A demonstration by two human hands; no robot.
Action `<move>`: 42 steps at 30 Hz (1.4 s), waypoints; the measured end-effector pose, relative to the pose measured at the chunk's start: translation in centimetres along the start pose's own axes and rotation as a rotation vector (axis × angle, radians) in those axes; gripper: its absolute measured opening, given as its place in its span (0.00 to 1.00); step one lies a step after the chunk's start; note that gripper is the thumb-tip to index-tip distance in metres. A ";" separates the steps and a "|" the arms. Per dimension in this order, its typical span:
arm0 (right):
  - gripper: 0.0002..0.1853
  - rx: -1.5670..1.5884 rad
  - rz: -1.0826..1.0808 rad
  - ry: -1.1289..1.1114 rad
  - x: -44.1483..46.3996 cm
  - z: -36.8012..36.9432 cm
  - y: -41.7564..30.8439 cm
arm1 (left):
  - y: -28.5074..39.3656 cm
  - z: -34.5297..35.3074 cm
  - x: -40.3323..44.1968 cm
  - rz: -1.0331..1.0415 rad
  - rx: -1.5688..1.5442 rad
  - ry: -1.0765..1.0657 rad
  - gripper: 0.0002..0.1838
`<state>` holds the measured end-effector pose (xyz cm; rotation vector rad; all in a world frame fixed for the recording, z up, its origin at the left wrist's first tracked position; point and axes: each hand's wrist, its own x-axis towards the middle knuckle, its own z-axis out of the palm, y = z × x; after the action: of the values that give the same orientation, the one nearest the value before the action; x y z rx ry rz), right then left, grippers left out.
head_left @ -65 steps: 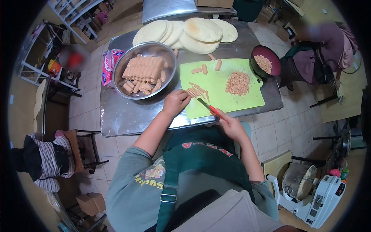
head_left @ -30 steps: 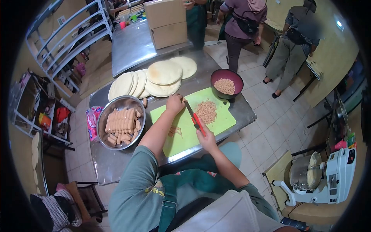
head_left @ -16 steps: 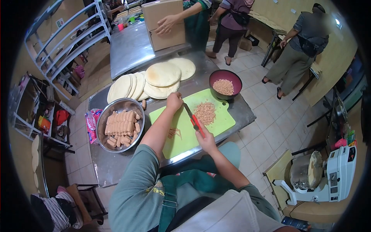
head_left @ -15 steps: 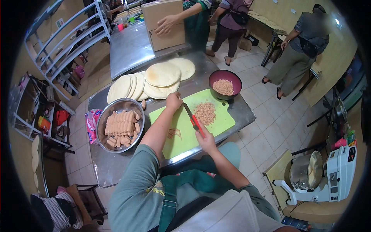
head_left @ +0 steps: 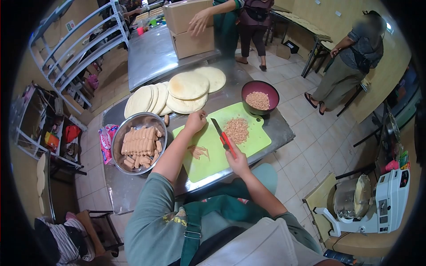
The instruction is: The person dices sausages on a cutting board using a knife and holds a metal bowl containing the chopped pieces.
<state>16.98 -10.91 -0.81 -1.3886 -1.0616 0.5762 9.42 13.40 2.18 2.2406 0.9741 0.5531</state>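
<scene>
My right hand (head_left: 238,162) grips a knife (head_left: 224,139) by its red handle, the dark blade pointing away over a light green cutting board (head_left: 208,168). Beside the blade lies a heap of chopped sausage (head_left: 237,130). My left hand (head_left: 196,121) is at the board's far edge with curled fingers; what they hold, if anything, is hidden. Thin brownish strips (head_left: 198,152) rest on the board below it. To the left, a steel bowl (head_left: 116,153) is filled with sausages (head_left: 140,142), some whole and some in short pieces. One small sausage piece (head_left: 166,119) lies on the table next to it.
Round flatbreads (head_left: 188,85) are piled behind the board. A dark bowl (head_left: 276,95) with chopped sausage stands at the board's far right corner. Pink packaging (head_left: 106,142) lies left of the steel bowl. Across the table, a person's hand touches stacked cardboard boxes (head_left: 191,42). A mixer (head_left: 384,201) stands right.
My left hand has moved slightly left and away from the knife blade. My right hand and the knife have barely moved. Across the table, the person's hand has shifted up and right on the boxes.
</scene>
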 end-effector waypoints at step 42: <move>0.29 -0.072 -0.001 -0.027 0.0 -0.1 0.3 | -0.9 -3.8 -15.6 -0.051 -0.529 0.395 0.09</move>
<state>17.14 -10.93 -1.08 -1.4462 -1.1145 0.5623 -3.20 3.51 2.30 1.6614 0.9318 1.1157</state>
